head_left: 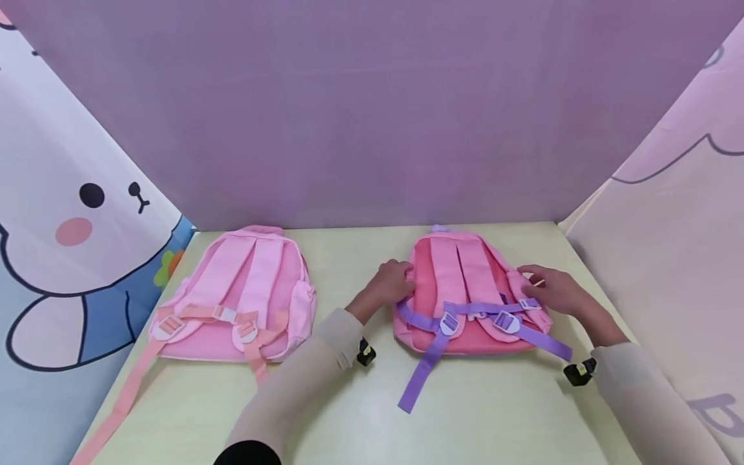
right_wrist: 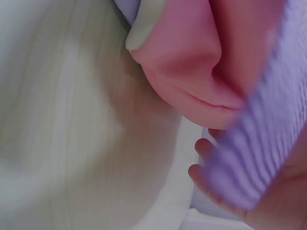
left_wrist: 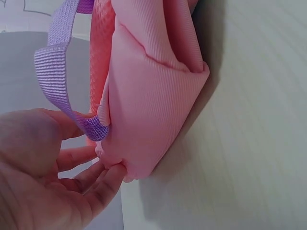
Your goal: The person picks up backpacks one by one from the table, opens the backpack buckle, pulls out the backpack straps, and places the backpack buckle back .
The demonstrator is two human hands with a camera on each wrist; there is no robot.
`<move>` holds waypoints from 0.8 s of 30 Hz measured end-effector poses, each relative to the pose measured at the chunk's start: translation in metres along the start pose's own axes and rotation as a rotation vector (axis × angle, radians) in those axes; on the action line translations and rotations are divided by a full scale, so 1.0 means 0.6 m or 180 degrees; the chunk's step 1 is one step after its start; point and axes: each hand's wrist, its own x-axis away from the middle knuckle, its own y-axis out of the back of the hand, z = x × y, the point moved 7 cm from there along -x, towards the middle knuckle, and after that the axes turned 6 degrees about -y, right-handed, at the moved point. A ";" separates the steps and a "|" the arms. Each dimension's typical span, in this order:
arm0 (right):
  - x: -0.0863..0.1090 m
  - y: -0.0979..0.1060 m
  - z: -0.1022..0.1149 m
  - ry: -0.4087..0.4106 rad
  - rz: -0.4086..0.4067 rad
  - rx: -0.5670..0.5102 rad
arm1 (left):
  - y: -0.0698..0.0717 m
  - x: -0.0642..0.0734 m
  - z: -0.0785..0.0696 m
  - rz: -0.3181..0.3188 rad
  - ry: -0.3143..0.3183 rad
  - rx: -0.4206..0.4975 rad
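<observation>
A pink backpack with purple straps lies strap side up on the table, right of the middle. My left hand grips its left side; in the left wrist view the fingers bend against the pink fabric, beside a purple strap loop. At the bag's right side is my right hand, its fingers spread and lightly bent along the edge. A purple strap crosses in front of that hand in the right wrist view and hides part of it.
A lighter pink backpack with peach straps lies at the left, also straps up. One of its straps trails over the table's left side. A purple panel stands behind the pale table, with printed cloths at both sides.
</observation>
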 end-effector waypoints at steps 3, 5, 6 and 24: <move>0.005 0.004 -0.019 -0.0038 0.0004 0.0017 | -0.015 -0.010 -0.011 0.0039 -0.0004 0.0002; 0.009 0.008 -0.031 -0.0065 0.0012 0.0023 | -0.022 -0.016 -0.021 0.0050 -0.0043 -0.0032; 0.011 0.010 -0.036 -0.0071 0.0010 0.0028 | -0.026 -0.019 -0.025 0.0065 -0.0050 -0.0035; 0.031 0.052 -0.119 -0.0394 0.0160 0.0142 | -0.078 -0.053 -0.097 0.0244 -0.0424 0.0063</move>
